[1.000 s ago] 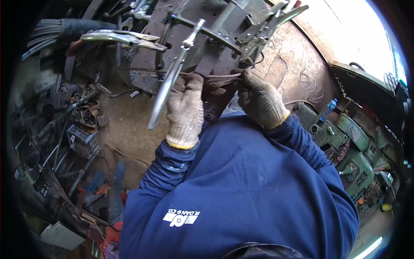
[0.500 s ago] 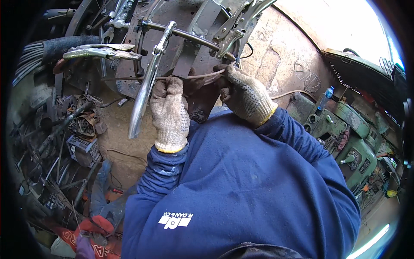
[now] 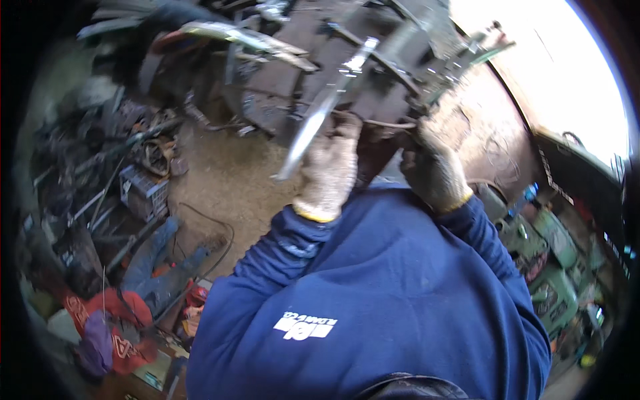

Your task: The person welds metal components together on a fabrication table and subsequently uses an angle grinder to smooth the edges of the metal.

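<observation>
head view, w/ motion blur: both gloved hands are at the near edge of the steel-topped bench point(image 3: 277, 91). right hand point(image 3: 437, 170) looks closed on the r. end of a thin rod point(image 3: 389, 125); left hand point(image 3: 329, 163) is farther l. along it, fingers bent, but can't tell if they're clamped on it or just resting. rod runs crosswise betw. the two hands, prob. so it's backed at two spots & can't swing. bright long-handled clamp point(image 3: 317, 123) slants over the left hand, handle sticking out past the edge, prob. for easy reach; its upper end sits by a crossbar point(image 3: 393, 71). 2nd locking clamp point(image 3: 243, 39) is farther l., more clamps point(image 3: 460, 73) bunch at r., prob. to pin metal, tho blur hides what they bite. co-worker point(image 3: 127, 320) is low at l., nr. a grey crate point(image 3: 145, 193); blue bottle point(image 3: 525, 200) is at r. by green machine point(image 3: 557, 293), well apart from the hands.
</observation>
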